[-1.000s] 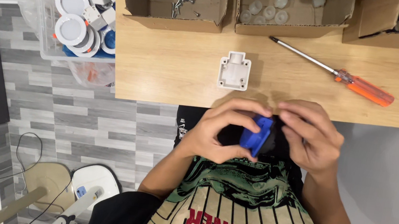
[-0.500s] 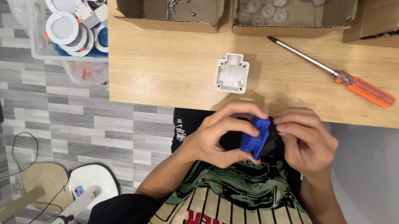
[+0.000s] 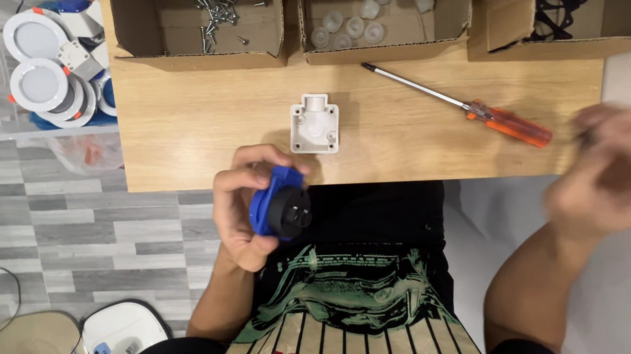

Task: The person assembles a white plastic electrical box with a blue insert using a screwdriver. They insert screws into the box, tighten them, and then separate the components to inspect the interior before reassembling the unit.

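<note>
My left hand (image 3: 238,211) grips a blue socket part with a black round face (image 3: 279,203), held just off the near edge of the wooden table (image 3: 193,134). My right hand (image 3: 614,174) is blurred and raised at the table's right end, close to the handle of an orange screwdriver (image 3: 507,123); whether it holds anything is unclear. A white square plastic housing (image 3: 314,123) lies on the table just above the blue part.
Three cardboard boxes line the table's far edge: one with screws (image 3: 220,9), one with white plastic caps (image 3: 361,17), one with black cables (image 3: 557,8). A clear bin of round white lamps (image 3: 41,68) stands on the floor at the left.
My right hand has let go of the blue part and swung out to the right toward the screwdriver. My left hand alone now holds the blue part, shifted left.
</note>
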